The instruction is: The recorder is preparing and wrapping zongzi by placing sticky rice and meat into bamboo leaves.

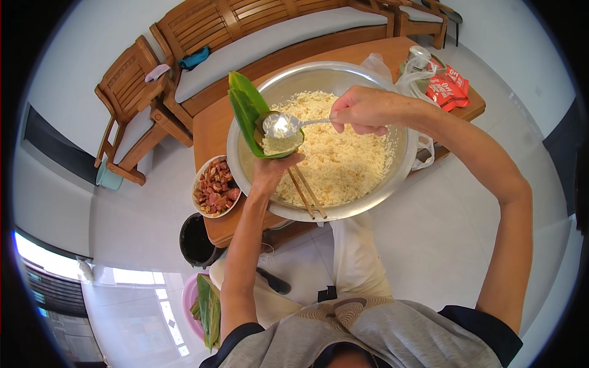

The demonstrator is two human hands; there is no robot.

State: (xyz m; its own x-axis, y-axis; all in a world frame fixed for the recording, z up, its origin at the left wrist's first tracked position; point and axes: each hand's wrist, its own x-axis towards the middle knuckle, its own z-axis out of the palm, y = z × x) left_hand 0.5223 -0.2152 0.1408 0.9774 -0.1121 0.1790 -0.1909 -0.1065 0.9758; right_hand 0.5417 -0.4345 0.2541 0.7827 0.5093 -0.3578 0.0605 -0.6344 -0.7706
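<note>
My left hand (273, 173) is closed round green leaves (244, 110) folded into a cone, held over the left side of a large metal basin (402, 181). Pale rice grains (279, 146) fill the cone's mouth. In my right hand (362, 110), the fingers pinch the handle of a metal spoon (281, 125). Its bowl sits at the mouth of the cone, above the grains. More rice (346, 162) mixed with small yellowish bits fills the basin. A pair of chopsticks (308, 195) lies across its near rim, just right of my left wrist.
The basin stands on a wooden table (211, 132). Left of it are a bowl of cut meat (216, 190), a dark bucket (197, 240) and leaves (210, 310) in a pink basin (189, 300). Red packets (448, 89) and a plastic bag (414, 76) lie far right. Behind stands a wooden bench (245, 58).
</note>
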